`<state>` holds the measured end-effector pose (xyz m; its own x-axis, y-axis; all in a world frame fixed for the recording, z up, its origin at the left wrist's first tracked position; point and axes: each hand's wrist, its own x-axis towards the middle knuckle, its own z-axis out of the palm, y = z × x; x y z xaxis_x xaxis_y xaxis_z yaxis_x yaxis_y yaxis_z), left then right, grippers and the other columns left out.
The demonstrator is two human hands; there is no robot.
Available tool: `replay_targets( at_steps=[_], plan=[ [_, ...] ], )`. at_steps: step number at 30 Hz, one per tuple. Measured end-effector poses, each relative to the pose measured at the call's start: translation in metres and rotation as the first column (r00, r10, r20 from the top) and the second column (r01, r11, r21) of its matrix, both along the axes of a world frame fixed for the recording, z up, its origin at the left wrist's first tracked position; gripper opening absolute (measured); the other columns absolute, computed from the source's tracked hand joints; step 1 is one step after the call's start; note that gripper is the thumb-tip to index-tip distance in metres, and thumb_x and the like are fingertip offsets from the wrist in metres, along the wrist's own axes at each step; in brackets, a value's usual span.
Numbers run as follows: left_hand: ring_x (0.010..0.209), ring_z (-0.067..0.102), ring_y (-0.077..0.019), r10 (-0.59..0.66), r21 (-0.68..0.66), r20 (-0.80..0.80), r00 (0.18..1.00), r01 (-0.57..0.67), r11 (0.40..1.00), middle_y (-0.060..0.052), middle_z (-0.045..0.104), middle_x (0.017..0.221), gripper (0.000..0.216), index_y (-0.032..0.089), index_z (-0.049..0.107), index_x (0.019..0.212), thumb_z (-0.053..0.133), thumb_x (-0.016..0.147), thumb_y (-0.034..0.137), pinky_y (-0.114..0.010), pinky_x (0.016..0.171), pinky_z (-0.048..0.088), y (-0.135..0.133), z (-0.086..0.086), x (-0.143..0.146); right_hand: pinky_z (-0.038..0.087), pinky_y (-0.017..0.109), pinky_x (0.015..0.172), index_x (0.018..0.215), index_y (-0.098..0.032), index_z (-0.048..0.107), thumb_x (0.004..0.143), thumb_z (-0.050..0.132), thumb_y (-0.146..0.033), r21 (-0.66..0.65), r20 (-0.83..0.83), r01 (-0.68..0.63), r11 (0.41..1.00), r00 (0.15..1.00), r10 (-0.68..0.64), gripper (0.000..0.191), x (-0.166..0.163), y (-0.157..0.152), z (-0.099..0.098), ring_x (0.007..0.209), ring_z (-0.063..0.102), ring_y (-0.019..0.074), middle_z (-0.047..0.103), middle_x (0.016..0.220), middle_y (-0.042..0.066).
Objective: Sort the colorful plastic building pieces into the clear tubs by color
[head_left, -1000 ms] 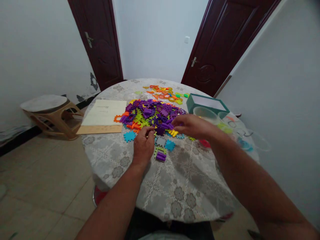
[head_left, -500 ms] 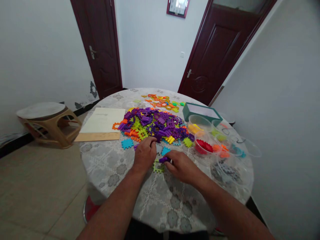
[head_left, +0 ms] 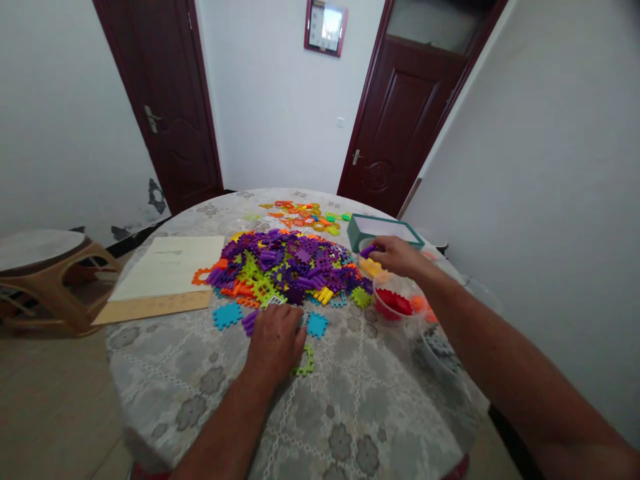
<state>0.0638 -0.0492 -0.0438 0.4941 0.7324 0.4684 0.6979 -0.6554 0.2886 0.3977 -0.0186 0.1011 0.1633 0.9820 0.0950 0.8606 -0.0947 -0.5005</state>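
A heap of plastic interlocking pieces (head_left: 290,267), mostly purple with orange and green ones, lies in the middle of the round table (head_left: 350,413). My left hand (head_left: 275,340) rests curled on the cloth at the heap's near edge, next to a blue piece (head_left: 317,325) and a green piece (head_left: 305,363). My right hand (head_left: 397,257) is stretched out to the right, pinching a purple piece (head_left: 367,251) over a clear bowl with yellow pieces (head_left: 373,268).
A teal box (head_left: 383,229) stands behind the bowls. A bowl of red pieces (head_left: 395,303) and other clear bowls sit at right. A smaller pile of orange pieces (head_left: 300,215) lies at the back. A paper pad on a board (head_left: 165,277) lies at left, with a stool (head_left: 45,273) beyond.
My right hand picked a purple piece up from near the table's front and carried it right and away, over the bowls. My left hand stayed by the heap. My view tilted upward.
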Motion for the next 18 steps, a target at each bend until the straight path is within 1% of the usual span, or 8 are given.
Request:
replay_targets(
  at_steps=[2,4,6,9,11,14,16,18],
  plan=[
    [0.104,0.064,-0.0316,-0.003,-0.015,-0.022,1.000,0.003,1.000,-0.011,0.073,0.106,0.016,0.022,0.071,0.108,0.068,0.092,0.024,-0.047,0.090,0.048,-0.001,0.001,0.000,0.040,0.022,0.054,0.095,-0.018,0.080,0.083,0.075,-0.016,0.026,-0.083,0.199,0.980,0.977,-0.196,0.013,0.023,0.030,0.004,0.055,0.055,0.0125,0.066,0.063,0.000],
    [0.104,0.065,-0.0325,-0.010,-0.028,-0.038,0.999,0.009,1.000,-0.011,0.073,0.105,0.016,0.022,0.071,0.107,0.070,0.091,0.026,-0.047,0.088,0.047,-0.002,0.003,0.000,0.042,0.022,0.053,0.099,-0.015,0.080,0.083,0.075,-0.014,0.052,-0.141,0.315,0.948,0.942,-0.305,0.017,0.040,0.054,0.006,0.050,0.055,0.0122,0.064,0.059,0.000],
    [0.104,0.065,-0.0336,-0.019,-0.043,-0.054,0.998,0.016,0.999,-0.011,0.073,0.105,0.018,0.023,0.071,0.106,0.073,0.089,0.027,-0.048,0.088,0.047,-0.003,0.004,0.000,0.045,0.022,0.052,0.112,-0.012,0.077,0.086,0.074,-0.014,0.080,-0.176,0.373,0.925,0.918,-0.355,0.026,0.050,0.070,0.008,0.050,0.057,0.0125,0.066,0.062,0.002],
    [0.106,0.064,-0.0340,-0.028,-0.065,-0.076,0.997,0.023,0.998,-0.011,0.073,0.108,0.019,0.023,0.071,0.107,0.073,0.089,0.026,-0.049,0.089,0.046,-0.003,0.005,0.000,0.049,0.022,0.052,0.133,-0.008,0.068,0.089,0.072,-0.014,0.119,-0.228,0.445,0.888,0.882,-0.411,0.044,0.056,0.081,0.009,0.054,0.063,0.0131,0.072,0.076,0.007],
    [0.105,0.064,-0.0331,-0.025,-0.071,-0.088,0.996,0.019,0.997,-0.011,0.073,0.108,0.016,0.023,0.070,0.106,0.070,0.090,0.023,-0.048,0.088,0.046,-0.003,0.005,0.001,0.049,0.021,0.053,0.138,-0.009,0.065,0.093,0.067,-0.013,0.145,-0.247,0.460,0.876,0.874,-0.418,0.045,0.050,0.081,0.009,0.058,0.066,0.0129,0.074,0.086,0.009],
    [0.104,0.064,-0.0319,-0.014,-0.075,-0.077,0.997,0.008,0.997,-0.011,0.073,0.108,0.017,0.022,0.070,0.108,0.065,0.093,0.020,-0.047,0.088,0.046,-0.003,0.003,0.002,0.050,0.021,0.055,0.131,-0.013,0.070,0.097,0.061,-0.015,0.185,-0.242,0.389,0.903,0.908,-0.342,0.035,0.023,0.067,0.005,0.065,0.068,0.0138,0.075,0.091,0.009],
    [0.107,0.064,-0.0320,-0.010,-0.080,-0.034,0.999,0.007,0.997,-0.012,0.074,0.112,0.024,0.022,0.069,0.116,0.063,0.093,0.019,-0.048,0.091,0.047,-0.003,0.001,0.003,0.051,0.024,0.060,0.123,-0.015,0.074,0.098,0.061,-0.018,0.195,-0.194,0.238,0.952,0.960,-0.200,0.029,-0.009,0.045,0.000,0.068,0.069,0.0160,0.074,0.085,0.008],
    [0.109,0.065,-0.0320,-0.004,-0.086,0.016,1.000,0.005,0.996,-0.012,0.074,0.115,0.031,0.021,0.066,0.124,0.062,0.093,0.019,-0.048,0.094,0.048,-0.003,0.000,0.003,0.053,0.028,0.069,0.116,-0.019,0.077,0.098,0.063,-0.022,0.161,-0.114,0.021,0.987,0.993,-0.003,0.023,-0.048,0.014,-0.007,0.074,0.069,0.0183,0.075,0.083,0.006]
  ],
)
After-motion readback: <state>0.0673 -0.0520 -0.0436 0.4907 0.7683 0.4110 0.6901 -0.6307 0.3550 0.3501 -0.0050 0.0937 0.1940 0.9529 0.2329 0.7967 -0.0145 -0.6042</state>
